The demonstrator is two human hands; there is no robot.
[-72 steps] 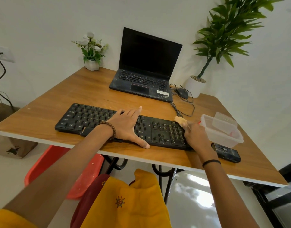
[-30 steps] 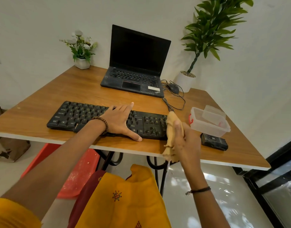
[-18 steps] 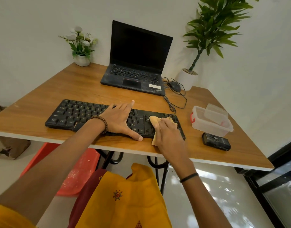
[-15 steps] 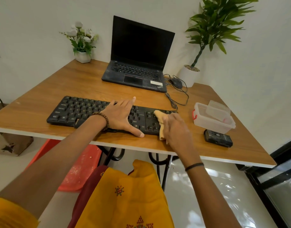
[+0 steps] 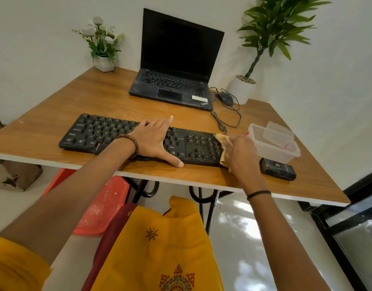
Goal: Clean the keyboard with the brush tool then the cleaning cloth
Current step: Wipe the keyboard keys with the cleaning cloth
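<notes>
Tan cleaning cloth (image 5: 221, 138) sits bunched under your right hand (image 5: 241, 154), whose fingers curl around it, pressing it onto the right end of the black keyboard (image 5: 109, 133). Your left hand (image 5: 153, 141) lies flat on the middle keys, fingers straight and released, thumb spread toward the front edge. The keyboard lies along the near edge of the wooden counter (image 5: 75, 97). Just right of the cloth hand stand a clear plastic container (image 5: 271, 150) and a small black device (image 5: 278, 170); an open laptop (image 5: 176, 85) sits behind.

You face a wooden table (image 5: 80, 95) set against white walls (image 5: 33, 28). Below it, the glossy pale floor (image 5: 233, 227) reflects light beside a dark-framed glass panel (image 5: 359, 244).
</notes>
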